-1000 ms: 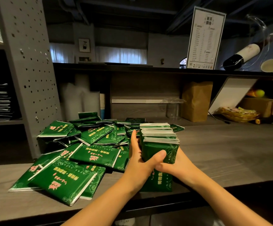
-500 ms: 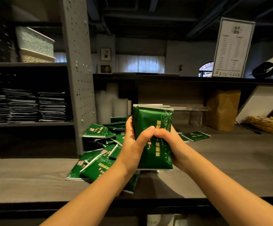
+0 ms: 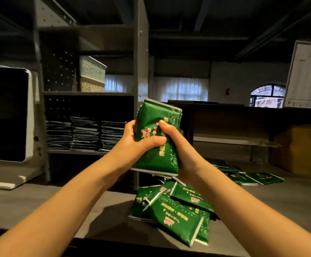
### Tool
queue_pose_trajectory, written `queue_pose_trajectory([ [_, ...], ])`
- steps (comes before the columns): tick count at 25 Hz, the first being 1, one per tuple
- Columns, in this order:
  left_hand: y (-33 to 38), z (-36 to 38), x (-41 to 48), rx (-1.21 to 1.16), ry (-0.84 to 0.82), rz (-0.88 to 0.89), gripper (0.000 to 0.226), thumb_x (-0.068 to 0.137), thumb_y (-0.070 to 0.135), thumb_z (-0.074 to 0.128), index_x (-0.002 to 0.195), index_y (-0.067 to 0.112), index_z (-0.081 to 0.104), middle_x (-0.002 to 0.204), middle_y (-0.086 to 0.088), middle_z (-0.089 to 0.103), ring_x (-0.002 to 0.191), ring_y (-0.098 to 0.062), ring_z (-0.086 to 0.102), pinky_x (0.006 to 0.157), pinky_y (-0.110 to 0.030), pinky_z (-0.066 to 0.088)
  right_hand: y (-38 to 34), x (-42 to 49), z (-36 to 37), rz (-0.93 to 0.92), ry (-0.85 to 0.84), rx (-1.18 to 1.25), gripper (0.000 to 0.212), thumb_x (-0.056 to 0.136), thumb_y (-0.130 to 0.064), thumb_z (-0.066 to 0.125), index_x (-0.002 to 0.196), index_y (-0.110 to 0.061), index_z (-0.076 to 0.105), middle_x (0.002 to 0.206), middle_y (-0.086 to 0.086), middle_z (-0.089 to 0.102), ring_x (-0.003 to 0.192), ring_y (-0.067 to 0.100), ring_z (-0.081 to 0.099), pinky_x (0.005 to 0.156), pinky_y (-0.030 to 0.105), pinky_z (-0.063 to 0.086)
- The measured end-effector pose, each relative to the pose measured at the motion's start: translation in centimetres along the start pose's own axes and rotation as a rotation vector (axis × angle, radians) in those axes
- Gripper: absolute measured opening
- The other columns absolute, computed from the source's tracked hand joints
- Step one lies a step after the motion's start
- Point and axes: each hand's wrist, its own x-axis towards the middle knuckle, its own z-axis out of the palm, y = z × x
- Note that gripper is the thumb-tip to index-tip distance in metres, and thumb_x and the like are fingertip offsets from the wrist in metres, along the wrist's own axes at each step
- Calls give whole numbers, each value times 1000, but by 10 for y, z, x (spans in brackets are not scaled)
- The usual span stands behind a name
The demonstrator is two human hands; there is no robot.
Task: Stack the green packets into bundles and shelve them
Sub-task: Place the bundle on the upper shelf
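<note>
Left hand [image 3: 131, 139] and right hand [image 3: 181, 152] clamp one bundle [image 3: 155, 115], not yet shelved; stacks [image 3: 84, 134] sit shelved at 9 o'clock; loose packets [image 3: 178, 214] at 6 o'clock await bundling.

Nothing is coming through sharply enough to read. The bundle of green packets [image 3: 152, 158] at mid-frame is showing pink and yellow characters down its face, all blurred. The loose packets [image 3: 177, 217] at lower centre are carrying the same print, equally unclear. The white sign [image 3: 308, 75] at upper right is showing only faint grey lines.
</note>
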Motion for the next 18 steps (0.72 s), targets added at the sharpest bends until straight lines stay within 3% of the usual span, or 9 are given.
queue_pose_trajectory([
  [4,21,-46,11,40,98,59,86,56,31,70,132,31,31,105,4,64,78,-3,69,62,-18,53,-17,33,35,-12,-125,-59,62,73,-46,56,126,-12,57,108,9,69,94,21,67,87,33,56],
  [7,36,-70,19,26,134,95,84,56,28,69,131,33,32,104,4,64,76,-5,70,60,-20,54,-33,57,48,-13,-183,-197,58,74,-53,54,119,-16,59,115,8,68,107,23,64,99,38,49],
  [9,46,-91,30,6,156,80,88,54,28,73,132,30,34,106,1,66,81,-10,71,67,-26,56,-42,76,56,-28,-174,-322,60,78,-58,55,124,-19,57,123,6,65,115,22,60,104,43,43],
  [11,60,-113,45,-18,191,36,102,44,35,81,136,25,37,110,-4,69,87,-19,71,73,-33,56,-49,95,63,-193,-81,-505,68,78,-59,60,135,-24,46,135,1,55,124,19,53,108,46,38],
  [13,76,-133,59,-5,213,-18,106,38,43,79,135,19,42,108,-8,70,87,-22,71,67,-32,55,-58,108,72,-522,38,-695,69,84,-43,62,144,-25,32,145,-4,39,130,14,43,109,40,37],
  [15,92,-147,71,10,196,-73,85,48,45,77,125,16,54,96,-6,73,75,-19,71,57,-27,53,-67,116,87,-859,62,-931,54,88,-26,59,138,-20,39,141,-4,37,129,12,39,108,33,36],
  [16,100,-152,77,26,184,-95,62,60,45,74,114,16,62,84,-3,73,64,-16,70,51,-23,52,-71,122,94,-947,54,-1046,48,88,-23,59,133,-18,45,138,-2,40,128,14,40,107,34,37],
  [18,112,-165,92,56,156,-151,26,80,43,60,90,19,68,66,-1,70,50,-13,65,44,-19,49,-75,140,105,-953,43,-1208,45,87,-23,63,129,-17,49,136,-1,44,126,18,42,105,38,39],
])
